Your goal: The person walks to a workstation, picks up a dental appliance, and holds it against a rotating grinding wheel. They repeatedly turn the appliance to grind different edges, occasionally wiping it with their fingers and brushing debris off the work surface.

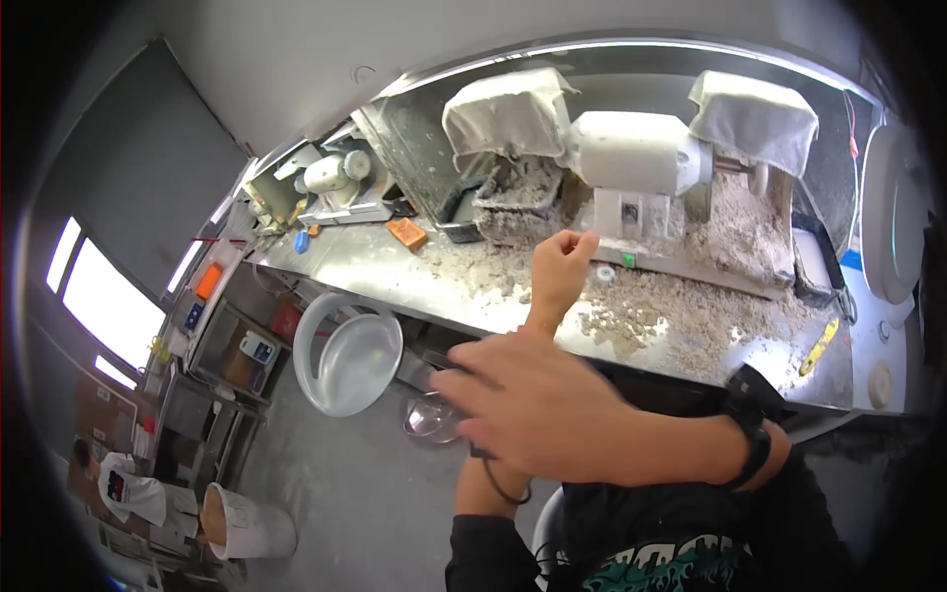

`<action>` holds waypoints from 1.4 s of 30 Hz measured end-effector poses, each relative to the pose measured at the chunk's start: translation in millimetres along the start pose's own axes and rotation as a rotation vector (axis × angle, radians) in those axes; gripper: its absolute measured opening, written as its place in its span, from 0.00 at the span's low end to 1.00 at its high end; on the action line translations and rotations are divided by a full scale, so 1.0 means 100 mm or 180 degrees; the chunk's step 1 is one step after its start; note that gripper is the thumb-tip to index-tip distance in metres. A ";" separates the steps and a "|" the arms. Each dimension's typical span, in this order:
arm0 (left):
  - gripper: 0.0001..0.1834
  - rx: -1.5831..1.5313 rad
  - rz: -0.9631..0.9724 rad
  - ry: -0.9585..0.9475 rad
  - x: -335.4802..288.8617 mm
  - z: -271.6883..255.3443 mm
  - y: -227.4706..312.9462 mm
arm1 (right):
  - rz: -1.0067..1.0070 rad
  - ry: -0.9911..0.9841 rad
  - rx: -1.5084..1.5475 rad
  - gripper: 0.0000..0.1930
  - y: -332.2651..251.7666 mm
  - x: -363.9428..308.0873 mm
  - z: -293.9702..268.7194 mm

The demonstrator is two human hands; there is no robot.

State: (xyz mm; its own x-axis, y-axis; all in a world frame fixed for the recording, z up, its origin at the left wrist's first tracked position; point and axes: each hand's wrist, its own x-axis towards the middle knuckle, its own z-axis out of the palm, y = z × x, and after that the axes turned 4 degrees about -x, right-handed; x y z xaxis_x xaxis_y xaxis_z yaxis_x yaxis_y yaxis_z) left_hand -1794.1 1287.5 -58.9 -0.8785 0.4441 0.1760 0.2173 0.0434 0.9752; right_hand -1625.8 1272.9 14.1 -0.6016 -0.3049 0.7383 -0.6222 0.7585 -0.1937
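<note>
Left hand [562,266] fisted (contents hidden), near white motor [636,153]; right hand [543,405] blurred, fingers parted, seemingly empty, farther from motor.

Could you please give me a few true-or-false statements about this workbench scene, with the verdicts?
1. The right hand crosses in front of the left forearm. True.
2. The left hand is spread flat. False: the left hand is curled closed.
3. An orange block lies on the bench. True.
4. The watch is on the left wrist. False: the black watch is on the right wrist.
5. A yellow tool lies near the bench's right end. True.
</note>
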 end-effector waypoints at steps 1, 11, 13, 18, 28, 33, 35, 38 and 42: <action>0.16 0.0012 0.0043 0.0057 0.01 -0.08 0.04 | 0.0178 0.0582 0.0679 0.13 0.06 -0.04 -0.08; 0.12 -0.1468 -0.0713 -0.0278 -0.17 0.20 0.20 | 0.0809 -0.0196 0.0717 0.16 0.13 -0.87 0.36; 0.12 -0.1123 -0.0544 -0.0216 -0.09 0.29 -0.08 | 0.0683 -0.0107 0.0669 0.15 0.09 -0.83 0.38; 0.11 0.2344 0.1836 0.0360 -0.21 0.46 -0.38 | 0.0784 0.0229 0.0812 0.11 0.08 -0.97 0.51; 0.05 0.3483 0.3189 -0.0484 -0.42 0.68 -0.53 | 0.1019 0.0349 0.1204 0.09 -0.03 -1.14 0.55; 0.13 0.0132 0.0575 -0.0259 -0.49 0.75 -0.27 | 0.1269 0.0061 0.0981 0.10 -0.01 -1.06 0.36; 0.12 -0.2231 -0.1375 -0.0466 -0.55 0.60 -0.13 | 0.1408 0.0049 0.1108 0.13 0.15 -1.07 0.24; 0.08 -0.2659 -0.1536 -0.0559 -0.72 0.61 -0.04 | 0.1944 0.0071 0.1000 0.16 0.47 -1.22 -0.23; 0.09 -0.1613 -0.0799 -0.0797 -0.75 0.69 -0.08 | 0.2909 0.0420 0.0714 0.18 0.84 -1.61 -0.72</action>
State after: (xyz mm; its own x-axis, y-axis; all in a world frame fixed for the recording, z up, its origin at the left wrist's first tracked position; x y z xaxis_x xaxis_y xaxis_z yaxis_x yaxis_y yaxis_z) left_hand -1700.7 1315.6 -89.0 -0.7368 0.6747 -0.0443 -0.2664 -0.2295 0.9361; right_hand -1544.7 1427.0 -74.8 -0.8502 0.4298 0.3039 -0.0285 0.5389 -0.8419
